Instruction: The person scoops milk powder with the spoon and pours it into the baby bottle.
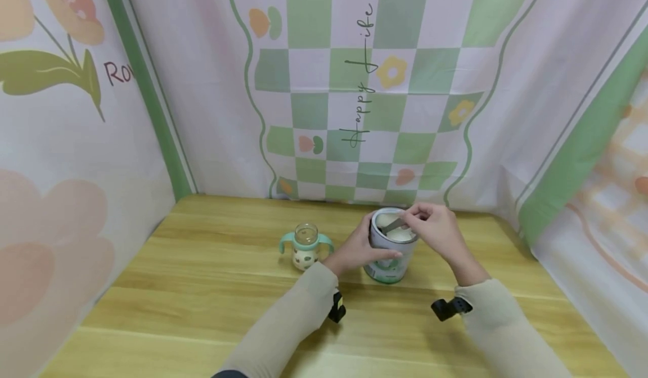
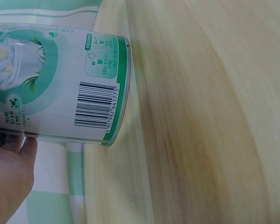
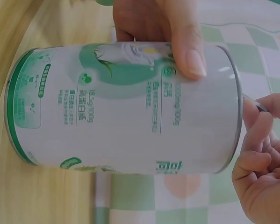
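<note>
A white-and-green milk powder tin [image 1: 390,272] stands uncovered on the wooden table, with pale powder [image 1: 400,235] inside. My left hand [image 1: 354,248] grips the tin's side, its thumb across the front; in the right wrist view that thumb lies near the upper part of the label. My right hand [image 1: 437,233] is at the rim and pinches the handle of a grey spoon [image 1: 394,226] between thumb and fingers. The spoon slants down into the tin, and its far end is hard to make out. Barcode and printed label of the tin [image 2: 95,105] face the left wrist camera.
Left of the tin stands a baby bottle [image 1: 305,256] with mint-green handles and an open top, close to my left wrist. A checked green-and-white curtain [image 1: 354,113] hangs along the back edge of the table [image 1: 202,288]. More printed fabric hangs at both sides.
</note>
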`<state>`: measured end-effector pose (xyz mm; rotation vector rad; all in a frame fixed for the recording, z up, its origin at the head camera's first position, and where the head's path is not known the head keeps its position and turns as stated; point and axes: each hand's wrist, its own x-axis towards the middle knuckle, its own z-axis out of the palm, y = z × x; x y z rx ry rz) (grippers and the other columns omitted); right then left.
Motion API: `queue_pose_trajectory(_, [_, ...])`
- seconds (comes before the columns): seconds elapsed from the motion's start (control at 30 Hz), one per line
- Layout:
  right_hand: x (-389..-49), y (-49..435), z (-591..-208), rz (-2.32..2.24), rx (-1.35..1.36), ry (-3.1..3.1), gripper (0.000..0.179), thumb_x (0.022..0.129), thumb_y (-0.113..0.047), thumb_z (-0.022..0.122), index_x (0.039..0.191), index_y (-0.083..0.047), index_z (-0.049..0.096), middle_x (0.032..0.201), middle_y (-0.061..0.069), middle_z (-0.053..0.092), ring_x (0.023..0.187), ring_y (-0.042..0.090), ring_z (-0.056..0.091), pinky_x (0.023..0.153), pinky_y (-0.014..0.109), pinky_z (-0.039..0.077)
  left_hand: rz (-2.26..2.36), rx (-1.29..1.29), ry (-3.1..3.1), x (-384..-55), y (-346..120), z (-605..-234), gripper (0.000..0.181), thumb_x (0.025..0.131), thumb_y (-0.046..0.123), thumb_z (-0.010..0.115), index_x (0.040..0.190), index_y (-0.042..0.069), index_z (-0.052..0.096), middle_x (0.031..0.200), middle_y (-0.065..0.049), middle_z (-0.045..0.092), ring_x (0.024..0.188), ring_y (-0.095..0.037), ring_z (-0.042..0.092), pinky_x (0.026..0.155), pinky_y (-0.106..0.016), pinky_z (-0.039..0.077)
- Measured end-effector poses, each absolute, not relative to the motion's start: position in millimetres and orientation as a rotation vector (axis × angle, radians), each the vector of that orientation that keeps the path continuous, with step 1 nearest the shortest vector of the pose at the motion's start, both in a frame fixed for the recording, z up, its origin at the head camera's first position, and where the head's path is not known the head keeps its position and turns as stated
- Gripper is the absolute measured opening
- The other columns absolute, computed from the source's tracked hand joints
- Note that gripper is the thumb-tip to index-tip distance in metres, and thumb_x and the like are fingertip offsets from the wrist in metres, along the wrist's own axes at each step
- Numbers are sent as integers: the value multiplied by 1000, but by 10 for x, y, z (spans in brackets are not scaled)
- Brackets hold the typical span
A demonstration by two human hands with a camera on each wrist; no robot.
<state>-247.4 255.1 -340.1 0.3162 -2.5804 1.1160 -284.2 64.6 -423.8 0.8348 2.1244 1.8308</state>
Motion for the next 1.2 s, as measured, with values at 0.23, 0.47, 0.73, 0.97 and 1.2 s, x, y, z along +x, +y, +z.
queue_pose_trajectory(0.23, [-2460,2644,-3396,1317,202,-2550,39,97,-37,67,92,2,72,83,13,73,71,19,65,60,26,49,1815,827,2146,-2851,641,-4233,98,83,34,85,156,26,21,140,8,45,121,-8,51,103,-36,42])
queue_pose_trajectory(0.47, [-2456,2684,-3395,1511,139,-2517,42,98,-32,67,98,10,68,80,3,73,72,11,64,67,21,53,1808,804,2172,-2828,634,-4215,98,83,35,85,157,24,21,142,6,45,122,-9,50,103,-37,42])
queue_pose_trajectory(0.73, [-2451,2748,-3394,1660,100,-2438,39,98,-28,68,98,11,66,72,-3,69,65,7,56,62,20,49,1814,811,2170,-2842,641,-4242,99,81,33,86,157,25,22,142,8,45,124,-8,49,105,-37,40])
queue_pose_trajectory(0.97, [-2454,2805,-3376,1685,98,-2404,32,98,-25,68,96,7,68,75,-3,70,66,6,56,62,18,49,1821,793,2167,-2838,646,-4245,99,81,33,86,156,26,23,142,8,45,126,-9,47,107,-39,38])
queue_pose_trajectory(1.2, [-2457,2855,-3378,1734,86,-2366,27,98,-26,68,93,0,70,76,-3,70,69,5,57,65,17,52,1815,782,2190,-2824,650,-4238,98,82,33,86,157,24,23,144,7,45,128,-10,47,108,-41,37])
